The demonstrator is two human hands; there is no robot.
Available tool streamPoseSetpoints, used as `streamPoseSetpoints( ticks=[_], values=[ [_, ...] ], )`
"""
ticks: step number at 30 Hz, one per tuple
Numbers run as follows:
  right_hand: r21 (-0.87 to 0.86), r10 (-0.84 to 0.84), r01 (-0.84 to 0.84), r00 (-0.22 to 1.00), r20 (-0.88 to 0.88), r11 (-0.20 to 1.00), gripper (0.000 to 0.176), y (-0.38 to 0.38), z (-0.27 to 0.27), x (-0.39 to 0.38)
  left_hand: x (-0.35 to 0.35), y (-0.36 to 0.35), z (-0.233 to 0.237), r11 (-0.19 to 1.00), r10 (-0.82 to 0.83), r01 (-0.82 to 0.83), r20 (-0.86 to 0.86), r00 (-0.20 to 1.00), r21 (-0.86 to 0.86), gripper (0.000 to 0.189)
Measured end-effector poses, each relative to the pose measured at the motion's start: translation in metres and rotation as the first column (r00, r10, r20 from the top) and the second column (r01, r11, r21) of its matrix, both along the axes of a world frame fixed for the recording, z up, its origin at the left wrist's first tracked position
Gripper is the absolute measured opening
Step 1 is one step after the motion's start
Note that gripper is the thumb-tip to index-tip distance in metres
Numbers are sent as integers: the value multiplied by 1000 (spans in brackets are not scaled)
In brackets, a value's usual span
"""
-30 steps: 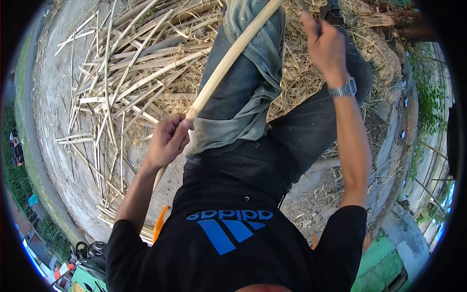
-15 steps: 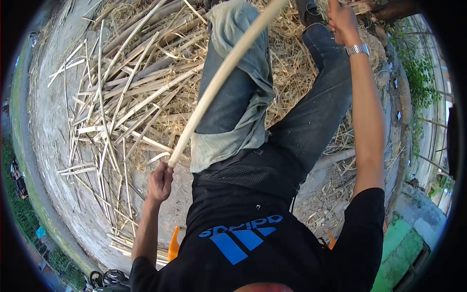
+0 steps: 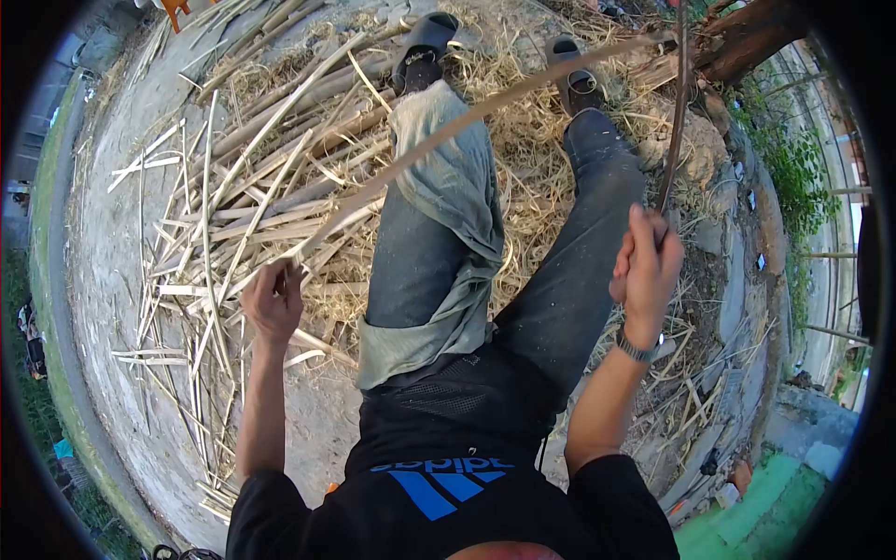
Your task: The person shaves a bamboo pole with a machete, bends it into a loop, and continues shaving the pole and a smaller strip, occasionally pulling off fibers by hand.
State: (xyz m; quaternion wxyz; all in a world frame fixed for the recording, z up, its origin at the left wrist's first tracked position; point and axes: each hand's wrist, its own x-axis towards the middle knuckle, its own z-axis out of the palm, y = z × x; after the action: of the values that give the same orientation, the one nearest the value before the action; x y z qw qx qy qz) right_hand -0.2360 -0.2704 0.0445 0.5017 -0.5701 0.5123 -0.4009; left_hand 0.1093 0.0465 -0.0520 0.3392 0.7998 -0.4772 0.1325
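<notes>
My left hand (image 3: 273,301) is closed in a pinch on the near end of a long bamboo strip (image 3: 439,138). The strip slants up to the right across my legs, its brownish face showing, and its far end comes close to the tool. In my right hand (image 3: 651,271) is a long, narrow dark tool (image 3: 679,112), pointing away from me; it looks like a knife blade seen edge-on, with the handle hidden in my fist. A pale cloth (image 3: 443,173) is wrapped over my left leg, under the strip.
Split bamboo strips (image 3: 210,224) lie in a loose heap at the left. Thin shavings (image 3: 532,177) cover the ground between and around my feet. A thick log (image 3: 751,42) is at the upper right, and an orange chair leg (image 3: 175,13) shows at the upper left.
My right hand has come down and nearer to my body, bringing the dark tool into view. The bamboo strip now shows a darker face, and my left hand has moved slightly up and left.
</notes>
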Motion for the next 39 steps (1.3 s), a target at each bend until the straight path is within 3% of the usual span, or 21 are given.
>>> streamPoseSetpoints(
  ticks=[3, 5, 7, 9, 10, 12, 13, 15, 16, 18, 20, 22, 24, 25, 27, 28, 30, 31, 33, 37, 39],
  values=[
    [-86, -35, 27, 995, -98, 996, 36, 19, -21, -31, 35, -58, 24, 979, 43, -14, 139, 989, -202, 15],
    [-292, -50, -53, 940, -336, 955, 38, 21, -37, -46, 65, -87, 38, 947, 82, -38, 126, 989, -319, 16],
    [-301, -43, -65, 940, -340, 952, 37, 23, -24, -42, 82, -117, 71, 883, 104, -5, 184, 977, -470, 18],
    [-356, 58, -217, 911, -407, 909, 36, 28, -7, -29, 95, -128, 99, 904, 46, 0, 98, 994, -427, 17],
    [-400, 36, -203, 921, -387, 894, 36, 30, -4, -23, 93, -134, 115, 906, 27, 24, 115, 993, -423, 18],
    [-400, 117, -420, 794, -596, 815, 41, 32, -10, -14, 85, -140, 144, 907, -43, 104, 156, 987, -408, 15],
    [-431, 92, -407, 804, -587, 805, 41, 28, -11, -9, 83, -140, 156, 893, -46, 118, 173, 984, -434, 15],
    [-330, 172, -606, 621, -765, 724, 46, 21, -10, -5, 77, -141, 169, 902, -105, 168, 176, 979, -397, 11],
    [-79, 331, -579, 567, -754, 811, 49, 15, 9, -3, 82, -139, 172, 900, -133, 182, 148, 980, -396, 12],
    [-522, 95, -484, 791, -605, 703, 53, -5, 36, -6, 86, -136, 186, 913, -137, 208, 215, 967, -352, 12],
    [-930, -257, -116, 943, -214, 348, 64, -40, 85, -3, 89, -134, 205, 927, -138, 232, 307, 942, -295, 13],
    [-995, -537, -72, 838, -99, 70, 73, -57, 153, -10, 93, -132, 224, 929, -181, 274, 341, 922, -248, 13],
    [-972, -508, -169, 830, -230, 164, 69, -89, 182, -18, 93, -132, 241, 925, -211, 311, 383, 899, -219, 13],
    [-971, -508, -168, 829, -232, 169, 69, -110, 186, -22, 92, -131, 248, 920, -237, 337, 398, 886, -200, 14],
    [-910, -607, -397, 697, -381, 116, 60, -152, 183, -30, 94, -131, 259, 918, -257, 354, 413, 874, -179, 15],
    [-910, -601, -398, 702, -383, 115, 60, -163, 182, -35, 95, -131, 264, 922, -252, 356, 466, 848, -149, 15],
    [-657, -158, -328, 809, -567, 679, 46, -180, 179, -43, 99, -131, 265, 933, -229, 338, 527, 819, -119, 17],
    [-651, -141, -342, 808, -572, 678, 46, -184, 172, -49, 103, -130, 262, 940, -219, 322, 521, 825, -114, 17],
    [-774, -274, -585, 724, -633, 243, 37, -180, 153, -66, 107, -130, 254, 911, -266, 383, 491, 829, -152, 18],
    [-697, -78, -629, 720, -689, 344, 38, -174, 100, -85, 103, -126, 237, 921, -284, 378, 501, 818, -93, 20],
    [-522, 168, -550, 776, -608, 651, 39, -178, 77, -102, 109, -123, 233, 940, -252, 330, 483, 839, -83, 22]
  ],
)
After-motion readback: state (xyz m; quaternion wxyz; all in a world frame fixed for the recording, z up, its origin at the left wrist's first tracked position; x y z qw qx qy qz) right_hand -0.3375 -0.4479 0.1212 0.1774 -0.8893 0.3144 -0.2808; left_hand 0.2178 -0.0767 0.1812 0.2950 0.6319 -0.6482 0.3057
